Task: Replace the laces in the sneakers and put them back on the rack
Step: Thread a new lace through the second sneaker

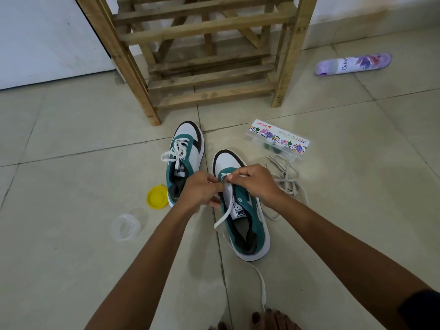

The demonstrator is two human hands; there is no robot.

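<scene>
While the fresh white flat lace (pixel 261 285) trails slack across the tile toward my foot, my left hand (pixel 198 191) and right hand (pixel 257 183) meet over the near green-and-white suede sneaker (pixel 247 225), fingertips pinching the lace at its lowest eyelets so I can feed it through. Beyond, the matching laced sneaker (pixel 188 153) waits with its bow tied, the discarded grey laces (pixel 287 177) lie aside, and the bare wooden slatted rack (pixel 209 55) stands ready.

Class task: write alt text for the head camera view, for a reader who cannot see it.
Two hands, left hand and right hand, pinch a white lace at the eyelets of a green-and-white sneaker on a tiled floor. Its laced twin sneaker sits beside it, before a wooden slatted rack.
</scene>
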